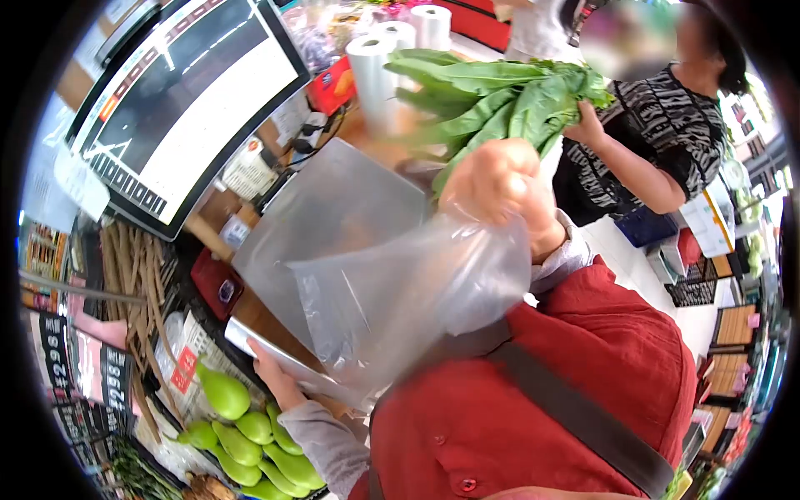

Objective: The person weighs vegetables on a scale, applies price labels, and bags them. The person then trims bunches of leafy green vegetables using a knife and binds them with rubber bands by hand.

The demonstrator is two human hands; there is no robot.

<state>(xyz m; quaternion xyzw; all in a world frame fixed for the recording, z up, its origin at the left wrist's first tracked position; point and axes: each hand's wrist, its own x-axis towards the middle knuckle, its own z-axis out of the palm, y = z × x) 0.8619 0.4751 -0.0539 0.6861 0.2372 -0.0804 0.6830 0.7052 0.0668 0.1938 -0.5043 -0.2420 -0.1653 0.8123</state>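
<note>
My right hand (500, 187) is closed in a fist on a clear plastic bag (392, 283), which hangs down over a metal scale plate (333, 183). Behind the fist is a bunch of leafy greens (508, 100), held by another person's hand (588, 127). Whether my fist also touches the leaves is hidden. Lower left, my left hand (279, 379) lies at the white edge (267, 350) of the scale, its visible fingers stretched out. Part of that hand is hidden.
A large screen (192, 100) stands behind the scale, at the left. Plastic rolls (373, 83) stand at the back. Green gourds (242, 437) and brown stick-like roots (133, 292) lie at the left. A person in a patterned top (658, 133) stands opposite, at the right.
</note>
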